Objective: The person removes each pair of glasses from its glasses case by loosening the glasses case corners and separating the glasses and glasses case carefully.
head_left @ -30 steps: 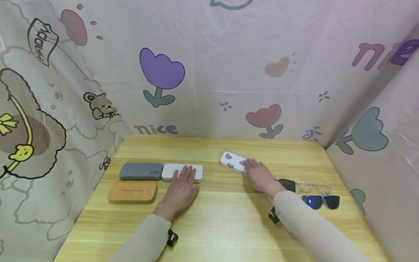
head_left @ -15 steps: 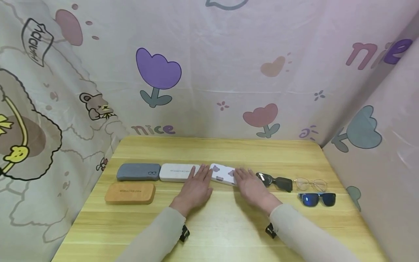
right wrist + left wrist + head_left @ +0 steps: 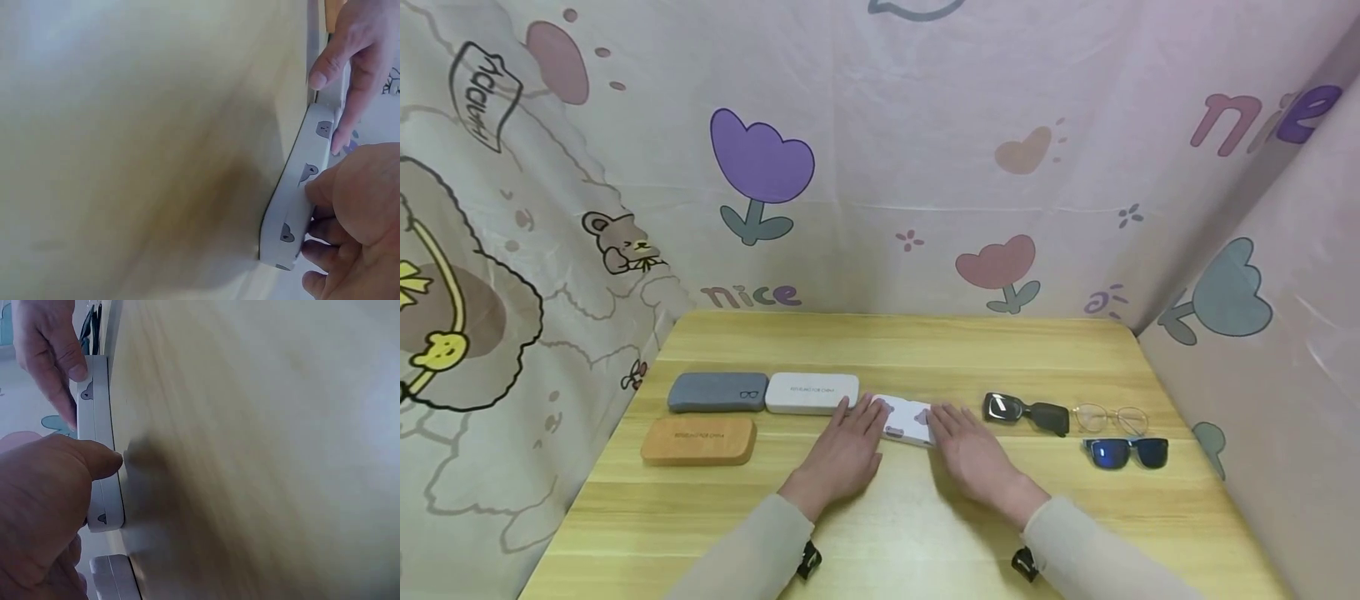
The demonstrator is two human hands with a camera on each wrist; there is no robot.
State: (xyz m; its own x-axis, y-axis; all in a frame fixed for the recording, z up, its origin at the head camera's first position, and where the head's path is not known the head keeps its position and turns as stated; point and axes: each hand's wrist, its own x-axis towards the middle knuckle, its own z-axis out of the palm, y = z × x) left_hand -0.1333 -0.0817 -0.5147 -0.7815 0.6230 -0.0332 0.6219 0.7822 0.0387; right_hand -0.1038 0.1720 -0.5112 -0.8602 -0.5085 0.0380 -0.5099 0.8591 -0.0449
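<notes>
A white glasses case (image 3: 904, 419) with bear prints lies on the table in front of me, between both hands. The extended fingers of my left hand (image 3: 842, 454) rest on its left end; the thumb is spread away on the near side. My right hand (image 3: 973, 454) touches the right end with outstretched fingers. In the left wrist view, the case (image 3: 100, 419) shows its long front side, with my right hand (image 3: 50, 347) at the far end. In the right wrist view, my right thumb overlaps the printed front of the case (image 3: 294, 194).
On the left of the wooden table (image 3: 895, 542) lie a grey-blue case (image 3: 718, 392), a plain white case (image 3: 812, 393) and an orange case (image 3: 698, 442). On the right are black sunglasses (image 3: 1028, 412), thin-framed glasses (image 3: 1111, 418) and blue-lensed sunglasses (image 3: 1126, 452). Printed cloth hangs around the table.
The bear-print case slides left beside the plain white case, then toward me. My left hand leaves the plain white case and joins the right hand at the bear-print one.
</notes>
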